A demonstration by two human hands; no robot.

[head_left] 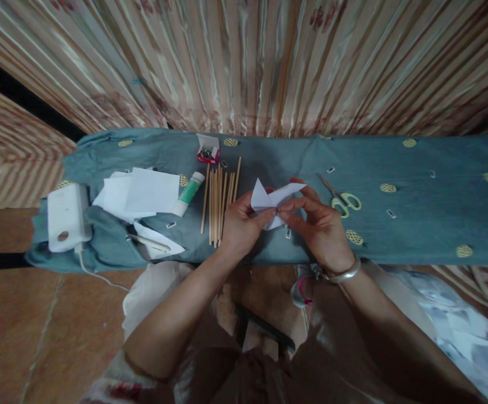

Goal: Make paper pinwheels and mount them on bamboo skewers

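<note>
A white paper pinwheel (281,196), its corners bent in toward the middle, is held above the cloth between my two hands. My left hand (244,221) is closed on its left side, the thumb pressed near the centre. Thumb and fingers of my right hand (317,224) pinch the paper at its centre; whether a pin is between them is too small to tell. Left of my hands lies a row of thin wooden sticks (215,202). Scissors (343,201) with pale green handles rest to the right of my right hand.
A small red box (207,151) of metal pieces stands open at the back. Further left are a green-and-white glue stick (188,193), white paper squares (153,191), a pen-like tool (149,242) on a paper piece and a white corded device (68,216). A teal cloth (424,216) covers the narrow table.
</note>
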